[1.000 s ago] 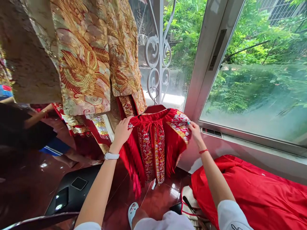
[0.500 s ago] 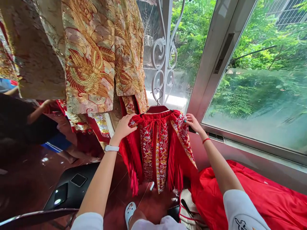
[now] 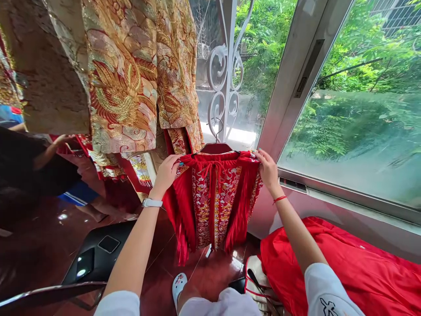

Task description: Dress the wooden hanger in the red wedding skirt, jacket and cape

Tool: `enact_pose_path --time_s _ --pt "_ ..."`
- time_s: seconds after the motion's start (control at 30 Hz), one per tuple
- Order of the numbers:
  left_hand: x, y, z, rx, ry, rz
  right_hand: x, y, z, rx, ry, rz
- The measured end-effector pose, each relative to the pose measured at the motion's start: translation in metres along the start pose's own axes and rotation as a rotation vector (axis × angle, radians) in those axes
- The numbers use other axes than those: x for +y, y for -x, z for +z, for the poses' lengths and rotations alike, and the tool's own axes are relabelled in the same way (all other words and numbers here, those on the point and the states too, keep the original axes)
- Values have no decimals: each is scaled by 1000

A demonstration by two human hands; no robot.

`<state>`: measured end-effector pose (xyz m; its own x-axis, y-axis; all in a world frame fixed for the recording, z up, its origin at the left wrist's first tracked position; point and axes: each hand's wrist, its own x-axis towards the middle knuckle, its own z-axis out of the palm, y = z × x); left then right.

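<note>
Red embroidered skirt (image 3: 219, 204), upright on a hanger (image 3: 215, 148) in mid-view, front turned toward the camera, hem over a dark red tiled floor (image 3: 158, 259). Stretched wide along the gathered waistband (image 3: 226, 164), with a drawstring (image 3: 210, 169) looped in a bow at the front and pleats (image 3: 238, 224) down both sides.

Left hand (image 3: 167, 174): clamped on the left end of the waistband. Right hand (image 3: 269, 172): clamped on the opposite end, fingers bent over the top edge.

Just changed: right-side flap, flared outward half a second ago, now turned back, with only a narrow embroidered strip left in sight beside the pleats. Right hand now curled further over the top. In effect, by judgement: more even width from end to end, front lying squarer, right-side pleats in clearer view.

Behind the hanger, white scrollwork (image 3: 219, 70); no telling from here whether hooked on it. To the right, a large window (image 3: 355, 149), and below, spread red cloth (image 3: 342, 263) near a cream item with red edging (image 3: 256, 267). To the left, gold embroidered garments (image 3: 123, 83) hanging close by; farther off, another person's hand (image 3: 62, 139) at some reddish fabric, details blurred. Lower left, a phone (image 3: 108, 244) on a black seat (image 3: 101, 267).
</note>
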<state>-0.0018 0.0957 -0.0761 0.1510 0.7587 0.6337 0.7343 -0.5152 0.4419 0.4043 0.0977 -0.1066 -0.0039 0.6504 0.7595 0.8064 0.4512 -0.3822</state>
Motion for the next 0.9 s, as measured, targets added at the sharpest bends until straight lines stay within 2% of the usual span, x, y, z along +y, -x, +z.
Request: enact_pose_path --time_s 0.13,0.2,0.27,0.33,0.43,0.5,0.53,0.6,0.7,0.77,0.83,0.9 --pt "-6 -11 -5 -68 40 -11 12 -54 -25 -38 -4 -38" --pt "-8 -15 -7 -95 70 -49 17 -69 -24 -210 -154 53" --pt "-10 -18 -9 -96 104 -100 23 -73 -17 -450 -372 190" --pt "-13 -19 -13 -101 139 -141 28 -67 -13 -617 -574 333" --pt "-17 -19 -23 -193 214 -158 30 -54 -20 -721 -756 464" --pt "-16 -21 -30 -266 254 -182 25 -51 -31 -765 -795 441" --pt "-14 -24 -32 -289 245 -199 21 -53 -35 -756 -779 405" --pt "-5 -37 -32 -294 177 -207 9 -62 -38 -646 -655 332" --pt "12 -69 -24 -287 42 -177 -11 -89 -26 -506 -284 243" --pt "19 -92 -16 -415 -27 -233 -19 -108 -11 -586 -81 197" --pt "20 -110 -10 -594 -42 -332 -22 -123 0 -752 7 183" --pt "18 -118 -8 -569 49 -344 -20 -132 6 -879 -8 180"
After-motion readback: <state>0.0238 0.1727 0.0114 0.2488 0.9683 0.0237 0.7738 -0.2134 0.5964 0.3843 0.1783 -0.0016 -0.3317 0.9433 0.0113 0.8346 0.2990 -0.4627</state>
